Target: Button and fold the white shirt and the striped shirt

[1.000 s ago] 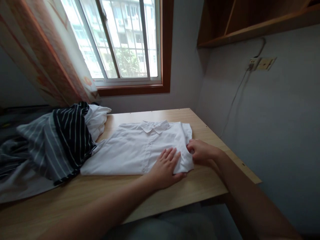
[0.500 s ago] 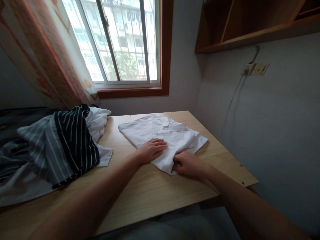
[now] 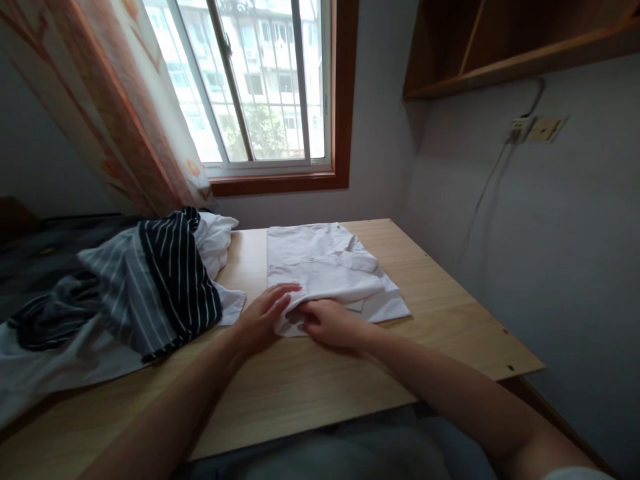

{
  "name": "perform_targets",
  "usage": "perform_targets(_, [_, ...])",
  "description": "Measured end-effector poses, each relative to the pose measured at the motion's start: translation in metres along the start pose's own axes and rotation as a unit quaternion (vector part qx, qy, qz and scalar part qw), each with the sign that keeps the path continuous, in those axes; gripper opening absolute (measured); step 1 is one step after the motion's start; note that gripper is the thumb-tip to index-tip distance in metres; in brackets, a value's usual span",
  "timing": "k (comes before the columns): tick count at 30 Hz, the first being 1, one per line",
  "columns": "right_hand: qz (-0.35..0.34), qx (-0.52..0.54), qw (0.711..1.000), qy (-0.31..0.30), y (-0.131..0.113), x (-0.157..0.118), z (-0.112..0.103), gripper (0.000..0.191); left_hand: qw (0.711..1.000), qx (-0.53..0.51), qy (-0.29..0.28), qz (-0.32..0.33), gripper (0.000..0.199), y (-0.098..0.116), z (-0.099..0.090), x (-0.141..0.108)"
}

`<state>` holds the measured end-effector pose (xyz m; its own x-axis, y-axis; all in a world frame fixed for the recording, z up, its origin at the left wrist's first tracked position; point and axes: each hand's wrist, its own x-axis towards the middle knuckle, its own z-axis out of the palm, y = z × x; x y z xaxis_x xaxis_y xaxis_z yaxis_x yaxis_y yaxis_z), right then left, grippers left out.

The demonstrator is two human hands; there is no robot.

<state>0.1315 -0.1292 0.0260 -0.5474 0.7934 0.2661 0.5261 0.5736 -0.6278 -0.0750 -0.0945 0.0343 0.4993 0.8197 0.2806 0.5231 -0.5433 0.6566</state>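
Note:
A folded white collared shirt [image 3: 320, 257] lies on the wooden tabletop [image 3: 350, 393], its collar towards the right. At its near left corner rests my left hand [image 3: 260, 320], the fingers stretched out over the cloth and the thumb a little apart from them. My right hand [image 3: 333, 323] is closed on the shirt's near edge, its fingertips partly tucked under a raised fold. The two hands are close together, with bunched cloth between them. Beneath the upper layer, a strip of the shirt's lower layer shows on the right.
To the left is a heap of clothes, with a black-and-white striped garment [image 3: 175, 273] on top and white cloth [image 3: 215, 240] behind it. A window [image 3: 260, 87] and curtain [image 3: 125, 113] are at the back. A shelf [image 3: 490, 60] and wall socket [image 3: 530, 129] are on the right.
Both hands have moved left along the shirt's near edge. The shirt now lies squarer to the table, its near left corner pulled in. The view has shifted slightly.

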Motion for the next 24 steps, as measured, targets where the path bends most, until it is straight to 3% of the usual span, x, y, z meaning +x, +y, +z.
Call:
perform_targets(3, [0.017,0.021,1.000,0.002,0.011,-0.006,-0.008,0.025,0.992,0.043,-0.106,0.051,0.052,0.006,-0.014,0.000])
perform_targets(6, [0.007,0.032,0.999,-0.008,0.012,-0.007,-0.007,0.025,0.982,0.079,-0.154,0.071,0.053,0.011,-0.025,-0.002])
perform_targets(11, [0.022,-0.050,0.998,0.013,0.000,-0.006,0.004,0.025,0.978,0.128,-0.140,0.089,0.044,0.015,-0.030,-0.005])
perform_targets(15, [0.046,-0.147,0.988,0.033,-0.011,-0.009,-0.001,0.028,0.967,0.170,-0.146,0.122,0.046,0.014,-0.022,-0.006])
perform_targets(24, [0.078,-0.255,0.963,-0.042,-0.018,-0.020,-0.028,0.025,0.965,0.191,-0.144,0.103,0.070,-0.006,-0.006,-0.007])
